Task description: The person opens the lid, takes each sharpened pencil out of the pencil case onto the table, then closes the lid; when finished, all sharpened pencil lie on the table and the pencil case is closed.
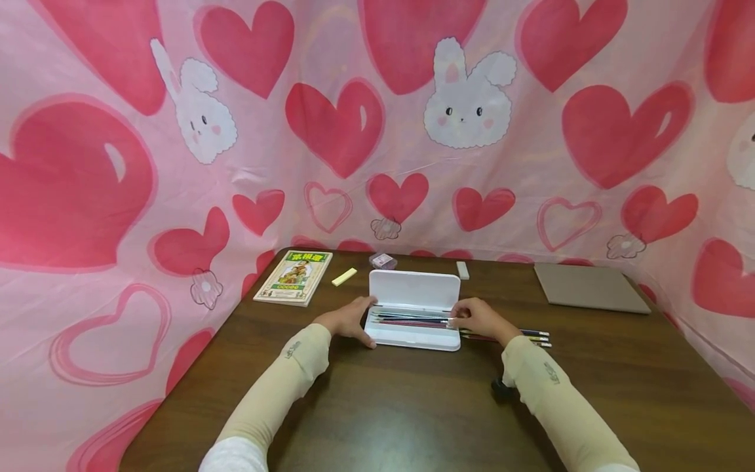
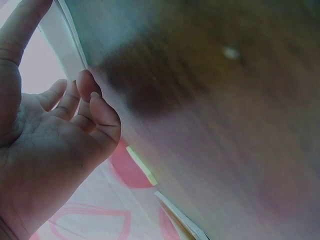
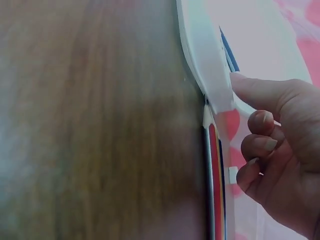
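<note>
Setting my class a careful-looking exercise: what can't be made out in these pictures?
Head: middles of the loose pencils, behind the right hand.
Head: any print on the small packet, too small.
Left wrist: left hand, thumb tip cut off by top edge.
Right wrist: pencils' eraser ends, cut off by bottom edge.

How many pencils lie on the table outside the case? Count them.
3 visible: back pencil, middle pencil, front pencil, side by side right of the white case, partly hidden by the right hand; more may be hidden.

White pencil case [image 1: 415, 288]; dark, red pencils [image 1: 413, 322]; brown wood-grain table [image 1: 413, 406]; pink backdrop [image 1: 407, 134], red hearts [image 1: 342, 128]; beige sleeves [image 1: 271, 393].
</note>
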The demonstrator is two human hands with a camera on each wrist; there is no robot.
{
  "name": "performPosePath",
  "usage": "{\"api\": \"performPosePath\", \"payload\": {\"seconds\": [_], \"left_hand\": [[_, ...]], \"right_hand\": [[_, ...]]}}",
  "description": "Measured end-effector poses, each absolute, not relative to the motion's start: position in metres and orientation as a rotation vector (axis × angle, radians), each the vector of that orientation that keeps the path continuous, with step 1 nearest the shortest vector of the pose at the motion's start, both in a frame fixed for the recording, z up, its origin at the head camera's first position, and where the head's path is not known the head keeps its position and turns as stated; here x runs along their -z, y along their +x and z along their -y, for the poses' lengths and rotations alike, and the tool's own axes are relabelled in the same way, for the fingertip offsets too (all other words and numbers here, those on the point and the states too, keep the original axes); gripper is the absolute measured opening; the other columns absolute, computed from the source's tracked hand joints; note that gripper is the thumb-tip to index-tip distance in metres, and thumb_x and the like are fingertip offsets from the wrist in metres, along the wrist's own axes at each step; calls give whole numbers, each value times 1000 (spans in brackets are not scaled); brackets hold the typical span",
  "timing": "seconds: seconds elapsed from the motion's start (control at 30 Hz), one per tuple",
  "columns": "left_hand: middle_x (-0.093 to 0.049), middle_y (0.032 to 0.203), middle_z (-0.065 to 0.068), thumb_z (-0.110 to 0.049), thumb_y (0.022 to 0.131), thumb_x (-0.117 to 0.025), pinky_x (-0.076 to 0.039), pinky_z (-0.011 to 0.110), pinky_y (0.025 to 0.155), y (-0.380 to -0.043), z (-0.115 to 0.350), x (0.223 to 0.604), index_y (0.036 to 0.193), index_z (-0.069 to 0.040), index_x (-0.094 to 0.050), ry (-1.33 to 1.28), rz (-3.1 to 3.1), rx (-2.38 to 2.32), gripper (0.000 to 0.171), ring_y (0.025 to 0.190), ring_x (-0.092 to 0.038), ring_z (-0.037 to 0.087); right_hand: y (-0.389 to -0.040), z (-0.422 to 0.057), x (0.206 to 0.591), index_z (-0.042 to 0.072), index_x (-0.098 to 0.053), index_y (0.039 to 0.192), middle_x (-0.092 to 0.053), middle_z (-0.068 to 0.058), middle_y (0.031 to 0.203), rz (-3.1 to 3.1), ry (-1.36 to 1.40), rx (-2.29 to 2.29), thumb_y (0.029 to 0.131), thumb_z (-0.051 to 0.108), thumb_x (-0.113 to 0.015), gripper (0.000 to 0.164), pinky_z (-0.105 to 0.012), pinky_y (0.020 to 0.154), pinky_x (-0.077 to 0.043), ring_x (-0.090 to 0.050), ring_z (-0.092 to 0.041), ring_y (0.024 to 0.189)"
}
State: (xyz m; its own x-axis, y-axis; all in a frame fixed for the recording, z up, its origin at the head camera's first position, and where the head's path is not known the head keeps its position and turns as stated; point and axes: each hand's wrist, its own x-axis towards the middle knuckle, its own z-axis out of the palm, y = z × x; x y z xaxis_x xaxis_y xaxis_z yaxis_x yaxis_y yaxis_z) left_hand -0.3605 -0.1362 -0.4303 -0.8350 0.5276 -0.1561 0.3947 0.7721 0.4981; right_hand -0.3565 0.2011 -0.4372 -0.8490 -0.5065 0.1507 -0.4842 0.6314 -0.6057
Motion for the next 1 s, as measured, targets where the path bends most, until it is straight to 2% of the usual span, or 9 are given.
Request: {"api": "performPosePath", "payload": {"seconds": [0.6,1.0], "left_hand": [[-34,139,13,-36,62,-85,-29,42,109,-359,136,428,140,-9,-27,685,-2676,-657,101,126,-36,24],[-34,139,13,-37,62,-85,-29,42,109,-360,136,428,141,-9,-27,691,-2675,-652,101,125,-37,25]], "right_hand": [[-349,-232,438,6,-66,83,-46,2,66,-2876,-664,1147,81,16,-70,10,-24,57,-35,-42,-13,64],[-338,-269,439,6,-66,82,-46,1,66,-2927,-586,1142,82,20,-70,15,-24,55,-34,-41,-9,62]]}}
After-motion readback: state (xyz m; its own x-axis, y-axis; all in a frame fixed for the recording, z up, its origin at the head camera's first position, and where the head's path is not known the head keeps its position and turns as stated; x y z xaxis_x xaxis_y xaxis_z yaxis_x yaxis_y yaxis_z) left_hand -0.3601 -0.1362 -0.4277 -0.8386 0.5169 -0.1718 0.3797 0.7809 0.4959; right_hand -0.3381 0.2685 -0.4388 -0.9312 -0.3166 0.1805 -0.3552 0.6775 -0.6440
